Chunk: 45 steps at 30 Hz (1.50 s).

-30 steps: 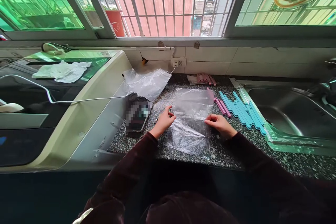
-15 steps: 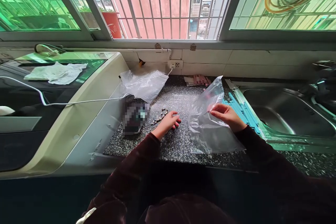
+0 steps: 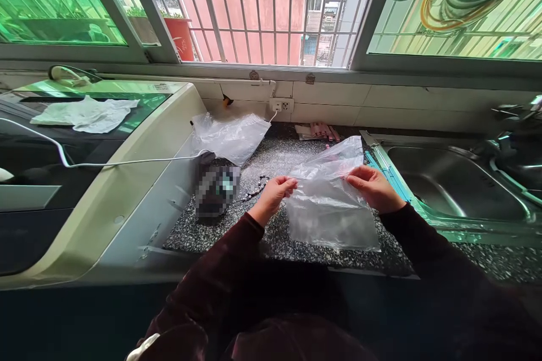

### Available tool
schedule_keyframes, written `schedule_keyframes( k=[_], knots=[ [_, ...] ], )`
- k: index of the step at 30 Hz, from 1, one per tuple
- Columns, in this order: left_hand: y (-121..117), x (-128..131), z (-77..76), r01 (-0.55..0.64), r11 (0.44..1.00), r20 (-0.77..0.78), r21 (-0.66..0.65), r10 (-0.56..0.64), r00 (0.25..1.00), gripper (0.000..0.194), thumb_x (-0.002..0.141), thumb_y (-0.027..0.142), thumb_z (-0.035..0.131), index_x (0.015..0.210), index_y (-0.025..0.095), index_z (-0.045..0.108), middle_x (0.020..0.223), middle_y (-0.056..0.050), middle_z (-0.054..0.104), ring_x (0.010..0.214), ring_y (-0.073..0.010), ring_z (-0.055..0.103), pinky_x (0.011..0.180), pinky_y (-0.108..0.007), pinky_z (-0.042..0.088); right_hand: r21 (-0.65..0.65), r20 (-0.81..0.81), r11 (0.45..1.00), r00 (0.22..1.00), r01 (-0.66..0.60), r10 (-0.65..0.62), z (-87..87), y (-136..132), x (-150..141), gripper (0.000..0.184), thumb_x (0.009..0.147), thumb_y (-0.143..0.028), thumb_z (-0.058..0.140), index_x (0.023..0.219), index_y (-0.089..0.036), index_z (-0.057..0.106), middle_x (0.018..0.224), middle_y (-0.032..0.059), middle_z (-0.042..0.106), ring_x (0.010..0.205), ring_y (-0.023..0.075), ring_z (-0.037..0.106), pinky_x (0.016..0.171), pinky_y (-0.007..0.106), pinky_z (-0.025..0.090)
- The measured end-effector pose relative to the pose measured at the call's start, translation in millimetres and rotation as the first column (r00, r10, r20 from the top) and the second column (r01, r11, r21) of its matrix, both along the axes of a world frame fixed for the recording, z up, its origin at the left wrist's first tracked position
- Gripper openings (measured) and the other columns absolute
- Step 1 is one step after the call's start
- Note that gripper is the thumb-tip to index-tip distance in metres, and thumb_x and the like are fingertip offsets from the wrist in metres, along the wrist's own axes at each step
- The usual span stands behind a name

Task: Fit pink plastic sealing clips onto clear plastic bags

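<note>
A clear plastic bag (image 3: 332, 220) hangs spread out between my two hands, just over the speckled countertop (image 3: 275, 240). At its left edge, my left hand (image 3: 274, 196) pinches the film between thumb and fingers. My right hand (image 3: 376, 187) grips the opposite edge the same way. Left of my left hand lies a dark beaded strap (image 3: 259, 185), joined to a pixelated, blurred object (image 3: 217, 193). Behind the bag's right side, teal strips (image 3: 383, 172) lie partly hidden by the bag and my right hand.
Another clear plastic bag (image 3: 232, 135) lies at the back left. Pink strips (image 3: 322, 131) rest near the wall, right of the socket (image 3: 282, 105). A white cable (image 3: 139, 163) runs across from the washing machine (image 3: 165, 124). A steel sink (image 3: 457, 192) is on the right.
My left hand has risen to the right and taken hold of the bag's left edge. The bag has shifted left and is now stretched flatter between both hands.
</note>
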<state>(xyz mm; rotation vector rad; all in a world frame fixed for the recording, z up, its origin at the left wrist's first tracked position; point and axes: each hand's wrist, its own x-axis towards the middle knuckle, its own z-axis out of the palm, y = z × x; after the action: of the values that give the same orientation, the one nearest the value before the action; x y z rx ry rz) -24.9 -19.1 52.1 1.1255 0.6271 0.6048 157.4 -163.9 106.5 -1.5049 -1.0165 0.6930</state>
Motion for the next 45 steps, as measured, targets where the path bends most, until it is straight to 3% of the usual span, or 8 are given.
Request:
schedule_keyframes(
  k=[12,16,20,23,27,31,38,45],
  knots=[
    [24,-35,20.9,-0.226,0.944,0.035,0.239,0.224,0.974,0.031,0.052,0.04,0.072,0.06,0.015,0.056,0.052,0.004,0.051,0.046,-0.0054,0.04,0.048,-0.021,0.031,-0.026,0.102,0.998,0.993,0.058,-0.055,-5.1,9,4,0.04,0.056,-0.055,0.071,0.067,-0.018,0.062,0.066,0.0011,0.059,0.061,0.0116,0.048,0.06,0.026,0.04],
    [34,-38,24.4,-0.312,0.87,0.059,0.383,0.314,0.948,0.028,0.055,0.039,0.071,0.06,0.015,0.058,0.056,0.003,0.051,0.053,-0.0078,0.044,0.053,-0.023,0.035,0.041,0.164,0.991,0.977,0.128,-0.133,-0.2,15,-1,0.037,0.06,-0.053,0.069,0.068,-0.018,0.062,0.063,0.0006,0.056,0.056,0.0107,0.044,0.053,0.026,0.038],
    [37,-42,27.0,-0.389,0.734,0.136,0.556,0.382,0.914,0.023,0.061,0.036,0.07,0.059,0.015,0.059,0.087,-0.004,0.06,0.077,-0.0137,0.055,0.065,-0.025,0.041,0.187,0.279,0.965,0.931,0.185,-0.233,-0.9,18,-5,0.035,0.065,-0.052,0.065,0.068,-0.018,0.06,0.076,0.0029,0.058,0.06,0.0109,0.047,0.053,0.026,0.04],
    [36,-44,30.1,-0.38,0.698,0.182,0.608,0.343,0.921,0.02,0.066,0.034,0.067,0.06,0.016,0.06,0.097,-0.007,0.062,0.092,-0.0175,0.056,0.078,-0.028,0.043,0.292,0.342,0.937,0.894,0.191,-0.289,-0.8,19,-7,0.031,0.069,-0.049,0.064,0.068,-0.018,0.06,0.091,0.0051,0.057,0.07,0.0129,0.053,0.058,0.027,0.044],
    [31,-47,37.7,-0.373,0.706,0.239,0.603,0.286,0.928,0.017,0.068,0.033,0.067,0.063,0.017,0.061,0.079,-0.004,0.063,0.081,-0.0158,0.058,0.08,-0.031,0.044,0.353,0.354,0.918,0.883,0.18,-0.309,2.3,14,-8,0.024,0.073,-0.044,0.063,0.071,-0.019,0.061,0.092,0.005,0.056,0.074,0.0143,0.055,0.058,0.027,0.046],
    [14,-63,40.2,-0.351,0.584,0.278,0.732,0.214,0.936,0.01,0.07,0.027,0.068,0.065,0.02,0.063,0.073,-0.002,0.064,0.08,-0.0162,0.057,0.082,-0.034,0.044,0.383,0.387,0.915,0.878,0.125,-0.282,-4.5,-6,-12,0.017,0.075,-0.038,0.063,0.073,-0.021,0.06,0.091,0.0052,0.057,0.081,0.0168,0.056,0.062,0.03,0.048],
    [-32,-101,-2.6,-0.093,0.355,0.081,0.93,0.049,0.996,0.008,0.07,0.016,0.067,0.071,0.023,0.064,0.072,-0.002,0.068,0.08,-0.0173,0.056,0.075,-0.034,0.046,0.271,0.53,0.962,0.828,0.039,-0.183,-55.6,-63,-27,0.001,0.076,-0.026,0.062,0.077,-0.025,0.062,0.085,0.0044,0.058,0.084,0.019,0.057,0.077,0.037,0.049],
    [-57,-111,-43.7,-0.021,0.326,0.025,0.945,-0.007,1.0,0.012,0.072,0.009,0.064,0.076,0.021,0.062,0.073,-0.002,0.067,0.079,-0.0155,0.056,0.073,-0.031,0.049,0.15,0.74,0.989,0.663,0.005,-0.116,-91.4,-86,-32,0.004,0.077,-0.02,0.06,0.077,-0.024,0.062,0.081,0.0049,0.061,0.079,0.0193,0.057,0.069,0.035,0.049]
  ],
)
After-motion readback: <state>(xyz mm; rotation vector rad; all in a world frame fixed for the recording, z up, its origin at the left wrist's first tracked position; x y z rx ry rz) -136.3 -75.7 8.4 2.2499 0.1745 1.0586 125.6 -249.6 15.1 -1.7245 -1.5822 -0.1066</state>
